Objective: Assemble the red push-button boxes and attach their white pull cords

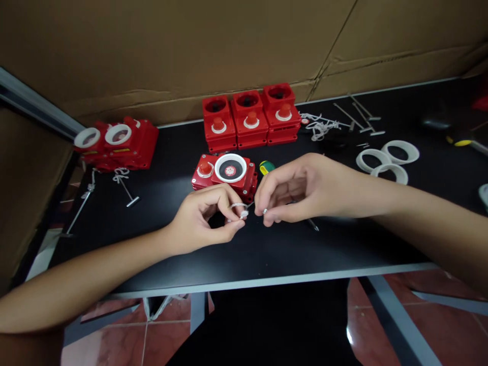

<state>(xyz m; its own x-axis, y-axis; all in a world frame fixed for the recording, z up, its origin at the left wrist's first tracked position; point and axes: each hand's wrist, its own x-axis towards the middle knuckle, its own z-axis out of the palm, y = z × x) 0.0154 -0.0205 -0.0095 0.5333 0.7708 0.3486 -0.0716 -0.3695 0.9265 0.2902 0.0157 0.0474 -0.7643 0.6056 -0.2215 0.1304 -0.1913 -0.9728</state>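
My left hand [209, 218] pinches a white cord [239, 205] that forms a small loop at its fingertips. Just to the right, my right hand [293, 190] is closed in a pinch on a small shiny metal piece [265, 211]. A narrow gap separates the two sets of fingertips. Behind them lies a red device [202, 180] with a white ring [231, 168] around its dark round face and an orange-red dome. A green and yellow handle [267, 166] shows behind my right hand, and a metal tip [313, 224] sticks out below it.
Three red housings [251, 127] stand at the back, and red units with white rings [141, 145] at the left. White cords [322, 126], metal T-shaped rods [362, 117] and loose white rings [400, 151] lie at the right. The black table's front edge [267, 282] is near.
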